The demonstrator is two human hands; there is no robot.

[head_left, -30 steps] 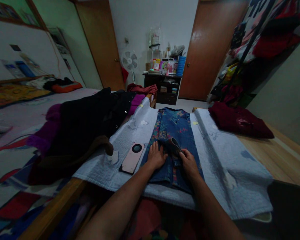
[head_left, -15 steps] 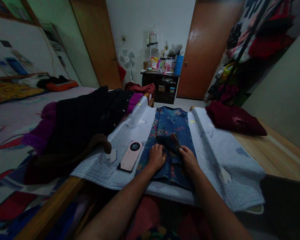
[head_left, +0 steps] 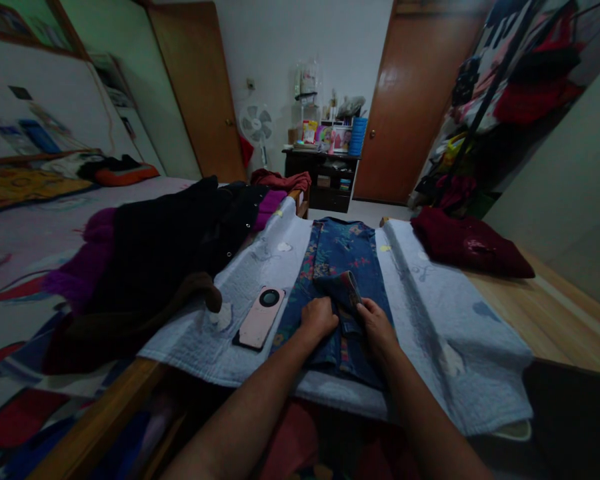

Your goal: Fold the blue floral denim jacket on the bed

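Note:
Blue floral denim trousers [head_left: 353,247] lie lengthwise on a pale patterned cloth [head_left: 410,307] in front of me. One end of a leg is turned up between my hands. My right hand [head_left: 377,325] pinches the edge of that raised denim. Resting on the denim just to its left, my left hand [head_left: 320,318] is closed, its fingertips curled under and partly hidden against the fabric. A pink phone [head_left: 260,319] with a round black camera lies on the cloth, left of my left hand.
Dark clothing with purple trim [head_left: 165,233] covers the bed edge at left. A folded maroon garment [head_left: 470,243] lies at right on a wooden surface [head_left: 560,303]. Farther back stand a white fan [head_left: 256,125] and a dark cabinet [head_left: 325,177].
My left hand has curled its fingers into a closed shape and shifted slightly right. My right hand keeps its pinch on the denim. The view has tilted slightly.

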